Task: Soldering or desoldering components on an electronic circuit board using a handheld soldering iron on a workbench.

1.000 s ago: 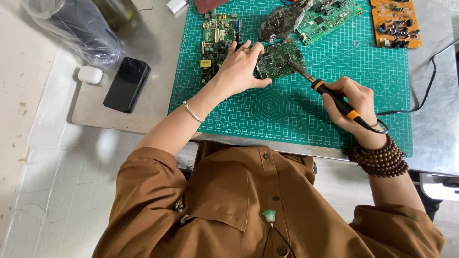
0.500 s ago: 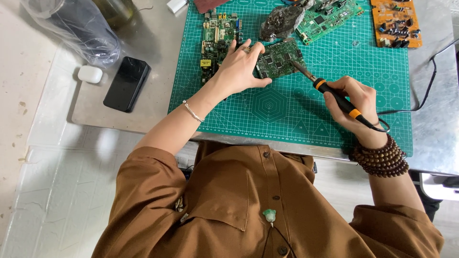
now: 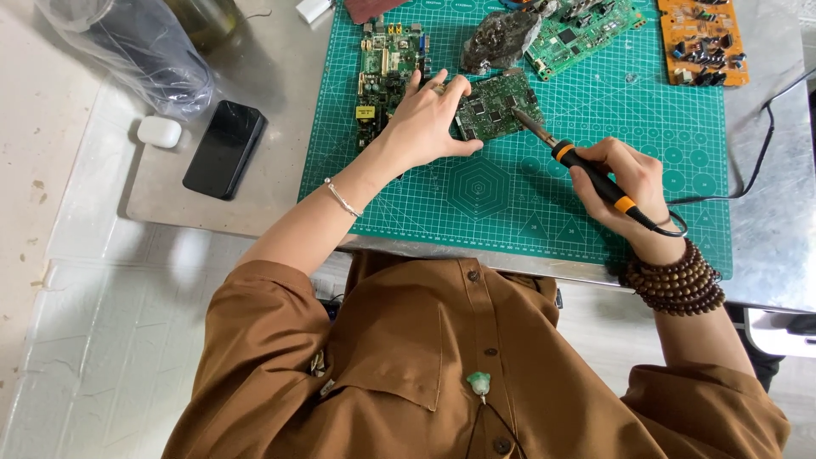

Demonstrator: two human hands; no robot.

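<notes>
The right hand (image 3: pixel 625 183) is wrapped around a soldering iron (image 3: pixel 586 170), pen-style, its tip touching the right edge of a small green circuit board (image 3: pixel 495 106) at upper centre of the frame. The left hand (image 3: pixel 425 119) presses that board flat on the green cutting mat (image 3: pixel 510 195), fingers spread. Good work here likely means a steady tip and a pinned board; 3 other boards lie beyond
</notes>
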